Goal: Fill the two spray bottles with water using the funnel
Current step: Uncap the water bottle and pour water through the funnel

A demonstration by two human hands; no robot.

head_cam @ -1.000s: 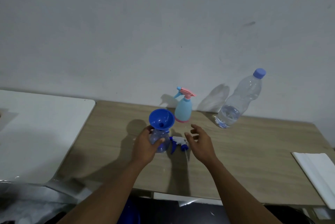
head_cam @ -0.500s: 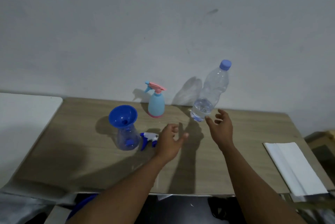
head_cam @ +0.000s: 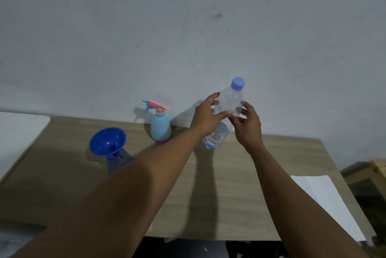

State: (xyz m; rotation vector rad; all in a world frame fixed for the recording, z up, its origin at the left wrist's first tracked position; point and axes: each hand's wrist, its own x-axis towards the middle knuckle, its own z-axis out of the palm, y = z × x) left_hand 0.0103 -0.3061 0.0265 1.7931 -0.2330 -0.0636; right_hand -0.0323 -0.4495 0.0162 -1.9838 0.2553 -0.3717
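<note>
My left hand [head_cam: 208, 116] and right hand [head_cam: 249, 127] grip the upright clear plastic water bottle [head_cam: 230, 99]; the blue plastic funnel [head_cam: 107, 141] sits at eight o'clock, nearer my left.

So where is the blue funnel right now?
In the head view, the blue funnel sits in the neck of the clear spray bottle on the left of the table, just left of the light-blue spray bottle, well clear of the water bottle.

Royal-blue funnel [head_cam: 107, 141], pale-blue spray bottle [head_cam: 160, 129] (pink trigger [head_cam: 157, 104]), clear water bottle [head_cam: 228, 103]; periwinkle cap [head_cam: 238, 83], wood-grain table [head_cam: 271, 163]
</note>
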